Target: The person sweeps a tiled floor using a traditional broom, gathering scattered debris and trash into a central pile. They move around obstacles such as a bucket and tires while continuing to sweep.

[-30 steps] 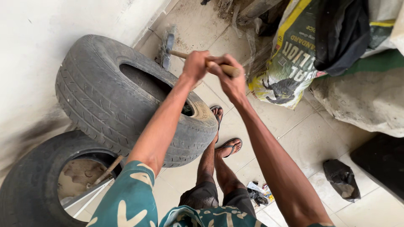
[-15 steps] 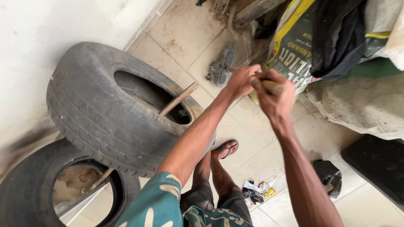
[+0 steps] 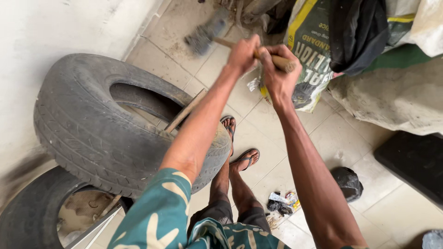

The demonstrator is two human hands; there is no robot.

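Both my hands grip the wooden handle of a hammer (image 3: 221, 42). My left hand (image 3: 243, 53) holds it nearer the blurred metal head (image 3: 203, 34); my right hand (image 3: 278, 69) holds the handle's end. The hammer is raised above the floor, past a worn black tyre (image 3: 92, 129) that leans against the white wall. A wooden stick (image 3: 184, 112) is wedged in the tyre's opening. My feet in sandals (image 3: 244, 159) stand beside the tyre.
A second tyre (image 3: 27, 216) lies at the lower left under the first. Printed sacks (image 3: 307, 55) and a dark cloth (image 3: 357, 37) pile up at the upper right. A black bag (image 3: 347, 183) and small litter (image 3: 281, 203) lie on the tiled floor.
The hammer has swung up and away from the tyre towards the sacks, with both hands still on the handle. The view has shifted, so the tyre sits lower left.
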